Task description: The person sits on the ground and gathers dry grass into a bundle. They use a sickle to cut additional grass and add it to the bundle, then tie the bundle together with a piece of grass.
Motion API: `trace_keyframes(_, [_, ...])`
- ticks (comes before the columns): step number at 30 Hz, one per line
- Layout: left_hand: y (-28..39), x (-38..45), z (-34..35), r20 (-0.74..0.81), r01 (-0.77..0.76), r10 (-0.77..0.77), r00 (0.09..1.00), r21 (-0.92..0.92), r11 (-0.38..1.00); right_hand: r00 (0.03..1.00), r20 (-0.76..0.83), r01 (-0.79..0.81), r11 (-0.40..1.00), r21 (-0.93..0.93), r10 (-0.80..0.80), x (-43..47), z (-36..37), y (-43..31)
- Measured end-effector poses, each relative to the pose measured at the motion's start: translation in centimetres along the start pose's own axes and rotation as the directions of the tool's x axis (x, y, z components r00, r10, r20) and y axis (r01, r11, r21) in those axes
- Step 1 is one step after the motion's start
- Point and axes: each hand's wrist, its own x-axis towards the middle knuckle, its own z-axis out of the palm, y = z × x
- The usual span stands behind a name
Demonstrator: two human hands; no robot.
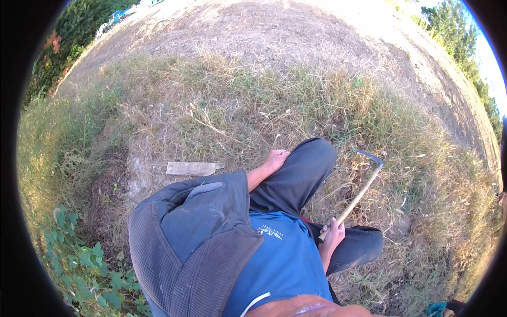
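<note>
My right hand (334, 233) grips the lower end of a sickle's pale wooden handle (362, 191), beside my right thigh. The sickle's curved metal blade (371, 156) is at the far end, over the dry grass and pointing left. My left hand (276, 159) rests against my bent left knee (315, 158); its fingers are partly hidden and nothing shows in it. A dark jacket (194, 233) covers my left shoulder and upper arm, over a blue T-shirt (285, 261).
A flat, worn strip of board or cardboard (192, 168) lies on the ground left of my left hand. Mixed green and dry grass (237, 95) surrounds me, with bare soil (257, 27) beyond. Leafy vines (95, 269) grow at lower left. A teal item (435, 309) shows at lower right.
</note>
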Motion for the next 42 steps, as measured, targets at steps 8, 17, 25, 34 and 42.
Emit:
trace_keyframes(8, [-2.6,0.5,2.0,0.14,0.079,-0.055,0.989,-0.173,0.982,1.0,-0.008,-0.026,0.999,-0.022,0.026,0.5,0.0,0.5])
trace_keyframes(17, [0.9,-0.9,2.2,0.398,0.531,-0.389,0.831,-0.356,0.769,0.996,-0.061,-0.07,0.998,-0.009,0.069,0.7,0.0,0.5])
trace_keyframes(25, [-1.9,-1.1,0.0,0.513,0.581,-0.351,0.783,-0.403,0.707,0.996,-0.016,-0.092,0.995,-0.037,0.092,0.9,0.6,0.4])
trace_keyframes(34, [-2.6,-0.7,-0.7,0.526,0.518,-0.362,0.77,-0.183,0.836,0.994,-0.034,-0.101,0.994,-0.045,0.099,0.7,0.4,0.2])
trace_keyframes(42, [-2.4,0.2,-0.9,0.569,0.46,-0.356,0.741,-0.045,0.887,0.995,-0.027,-0.095,0.995,-0.034,0.094,1.1,0.1,0.4])
